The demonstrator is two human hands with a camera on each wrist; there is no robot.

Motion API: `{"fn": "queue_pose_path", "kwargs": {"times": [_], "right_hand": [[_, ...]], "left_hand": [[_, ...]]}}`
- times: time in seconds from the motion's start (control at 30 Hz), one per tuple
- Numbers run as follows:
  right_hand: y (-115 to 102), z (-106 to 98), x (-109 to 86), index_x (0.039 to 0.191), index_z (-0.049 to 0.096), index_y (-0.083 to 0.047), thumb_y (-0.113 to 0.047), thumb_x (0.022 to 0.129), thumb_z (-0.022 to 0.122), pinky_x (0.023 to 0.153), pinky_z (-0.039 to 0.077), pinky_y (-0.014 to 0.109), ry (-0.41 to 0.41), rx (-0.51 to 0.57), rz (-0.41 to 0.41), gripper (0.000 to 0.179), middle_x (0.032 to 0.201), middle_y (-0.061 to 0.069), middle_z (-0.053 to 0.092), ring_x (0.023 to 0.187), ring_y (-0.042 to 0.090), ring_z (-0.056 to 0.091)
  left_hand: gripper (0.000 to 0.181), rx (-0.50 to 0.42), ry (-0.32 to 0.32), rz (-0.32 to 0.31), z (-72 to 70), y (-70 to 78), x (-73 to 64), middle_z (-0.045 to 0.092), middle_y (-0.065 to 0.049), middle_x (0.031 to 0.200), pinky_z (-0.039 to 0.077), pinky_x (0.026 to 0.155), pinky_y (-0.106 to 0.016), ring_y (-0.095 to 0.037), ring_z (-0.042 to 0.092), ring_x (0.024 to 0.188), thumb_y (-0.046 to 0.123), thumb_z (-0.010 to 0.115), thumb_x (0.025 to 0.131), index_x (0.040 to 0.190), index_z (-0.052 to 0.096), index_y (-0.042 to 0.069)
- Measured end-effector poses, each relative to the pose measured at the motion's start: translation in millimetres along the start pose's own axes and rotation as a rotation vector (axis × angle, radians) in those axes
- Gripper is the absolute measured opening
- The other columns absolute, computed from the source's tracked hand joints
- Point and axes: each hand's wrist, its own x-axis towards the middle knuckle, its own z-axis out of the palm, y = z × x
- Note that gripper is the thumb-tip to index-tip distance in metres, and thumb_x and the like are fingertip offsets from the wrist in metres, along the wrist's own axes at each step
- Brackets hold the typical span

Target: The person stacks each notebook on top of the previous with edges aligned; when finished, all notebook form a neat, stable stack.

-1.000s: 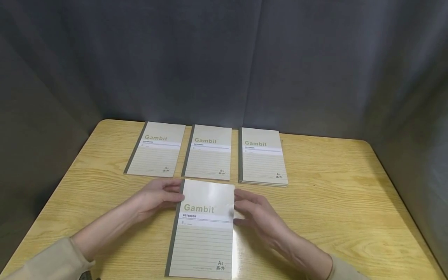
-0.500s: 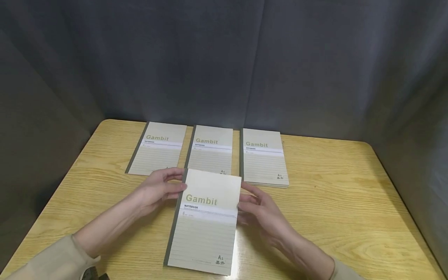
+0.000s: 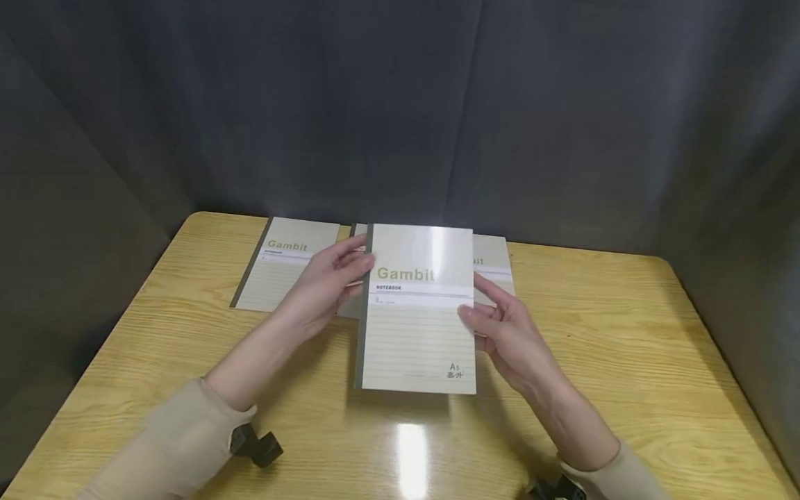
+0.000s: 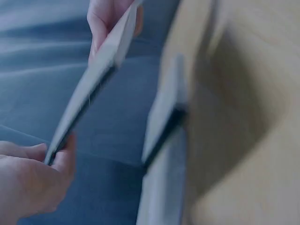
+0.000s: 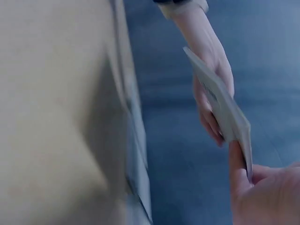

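The pale notebook, dark-spined with gold "Gambit" lettering, hung above the desk at the frame's centre. My left hand pinched its left edge, my right hand its right edge, both thumbs lying on top.

“Gambit” and “NOTEBOOK” front the held notebook, with “A5” above two Chinese characters at its lower right; its fine print is too small to read. “Gambit” and “NOTEBOOK” also mark the left notebook, while only a final “it” shows clearly on the right notebook.
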Motion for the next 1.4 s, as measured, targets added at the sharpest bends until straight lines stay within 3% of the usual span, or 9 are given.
{"fn": "queue_pose_path", "kwargs": {"times": [0.17,0.33,0.43,0.57,0.63,0.83,1.0,1.17,1.4], "right_hand": [[-23.2,-30.3,14.6,0.164,0.027,-0.012,-0.004,0.103,0.06,0.072,0.062,0.019,0.058,-0.005,-0.043,0.07,0.1,-0.006,0.081,0.084,0.004,0.074],[-34.1,-64.6,31.8,0.164,0.024,-0.009,-0.006,0.102,0.063,0.068,0.06,0.018,0.13,-0.041,-0.041,0.074,0.097,-0.005,0.081,0.079,0.004,0.074],[-31.2,-80.0,41.0,0.164,0.023,-0.009,-0.007,0.102,0.063,0.068,0.061,0.018,0.193,-0.067,-0.019,0.074,0.097,-0.006,0.081,0.081,0.004,0.075],[-17.7,-94.8,49.1,0.164,0.022,-0.006,-0.008,0.103,0.06,0.072,0.062,0.019,0.235,-0.112,0.015,0.072,0.097,-0.01,0.078,0.085,0.003,0.074],[-9.7,-98.9,53.3,0.164,0.022,-0.007,-0.009,0.104,0.059,0.074,0.062,0.019,0.234,-0.151,0.032,0.07,0.097,-0.012,0.077,0.087,0.002,0.073],[0.5,-100.9,66.5,0.163,0.032,-0.014,-0.02,0.107,0.056,0.069,0.052,0.017,0.238,-0.342,0.099,0.061,0.106,-0.014,0.068,0.085,0.0,0.067],[3.8,-103.1,70.0,0.161,0.036,-0.013,-0.018,0.107,0.053,0.068,0.048,0.016,0.263,-0.407,0.129,0.056,0.113,-0.006,0.059,0.08,0.001,0.058],[9.9,-104.2,70.1,0.159,0.038,-0.01,-0.013,0.107,0.052,0.076,0.054,0.015,0.308,-0.406,0.141,0.054,0.121,0.0,0.057,0.087,0.002,0.06],[12.4,-100.5,72.5,0.154,0.047,-0.007,-0.011,0.104,0.058,0.075,0.056,0.015,0.401,-0.415,0.094,0.051,0.113,0.0,0.058,0.087,0.003,0.06]], "left_hand": [[0.065,0.166,-0.078,0.068,27.7,2.1,14.7,0.059,-0.01,0.136,0.058,0.092,-0.03,-0.019,0.062,0.115,0.023,0.055,0.107,0.165,0.026,0.022],[0.07,0.273,-0.001,0.116,59.7,-6.4,39.8,0.058,-0.007,0.145,0.057,0.105,-0.041,-0.023,0.067,0.121,0.022,0.057,0.104,0.165,0.024,0.02],[0.073,0.274,0.049,0.109,77.7,-12.7,50.9,0.048,-0.008,0.158,0.048,0.117,-0.049,-0.027,0.062,0.132,0.023,0.059,0.102,0.165,0.022,0.017],[0.075,0.237,0.072,0.075,93.6,-23.7,55.4,0.036,-0.006,0.168,0.036,0.125,-0.055,-0.03,0.053,0.142,0.025,0.06,0.101,0.166,0.022,0.018],[0.072,0.208,0.074,0.063,95.2,-29.7,55.8,0.035,-0.006,0.168,0.03,0.128,-0.057,-0.031,0.045,0.148,0.027,0.057,0.103,0.165,0.022,0.019],[0.062,0.087,0.036,0.055,86.1,-37.6,57.5,0.029,-0.005,0.171,0.031,0.129,-0.048,-0.025,0.026,0.16,0.037,0.039,0.109,0.165,0.023,0.014],[0.06,0.033,-0.013,0.035,83.1,-41.1,59.1,0.022,-0.004,0.173,0.034,0.128,-0.044,-0.027,0.028,0.159,0.037,0.037,0.11,0.163,0.028,0.012],[0.06,-0.001,-0.039,0.011,86.6,-47.5,63.5,0.021,-0.004,0.174,0.032,0.129,-0.039,-0.024,0.031,0.158,0.036,0.036,0.11,0.164,0.024,0.013],[0.066,0.006,-0.044,0.066,87.1,-49.9,65.0,0.018,-0.003,0.175,0.027,0.131,-0.036,-0.021,0.028,0.159,0.042,0.034,0.108,0.164,0.023,0.01]]}}
